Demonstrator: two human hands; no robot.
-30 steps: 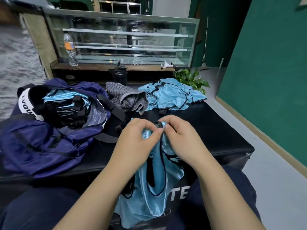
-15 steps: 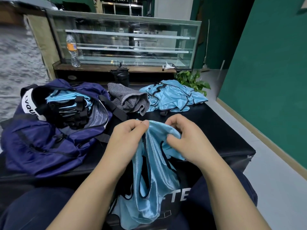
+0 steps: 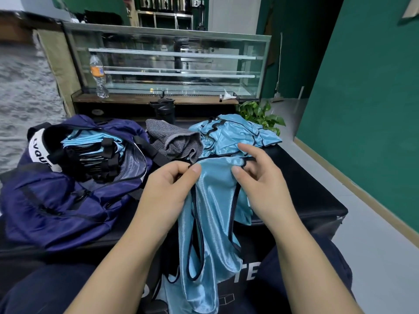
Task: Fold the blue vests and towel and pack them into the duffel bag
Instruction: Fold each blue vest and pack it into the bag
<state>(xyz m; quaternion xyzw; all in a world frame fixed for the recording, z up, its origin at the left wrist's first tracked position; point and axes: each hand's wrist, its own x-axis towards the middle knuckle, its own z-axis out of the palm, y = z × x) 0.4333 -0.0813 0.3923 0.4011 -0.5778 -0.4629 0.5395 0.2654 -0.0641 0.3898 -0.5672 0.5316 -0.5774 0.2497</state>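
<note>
Vest [image 3: 210, 200] pinched by both hands, towel [image 3: 174, 141] behind.

Beyond the hands stands a glass display case [image 3: 172, 64] with a bottle [image 3: 98, 75] on its ledge. Right: green wall [image 3: 362, 109], pale floor [image 3: 374, 223], potted plant [image 3: 260, 114].

Held vest [image 3: 210, 214] shiny light blue w/ black trim, same as vest pile [image 3: 235, 137] at table's far edge; duffel bag [image 3: 68, 200] navy w/ white band, black lettering; towel [image 3: 174, 141] grey ribbed; table [image 3: 306, 189] black.
</note>
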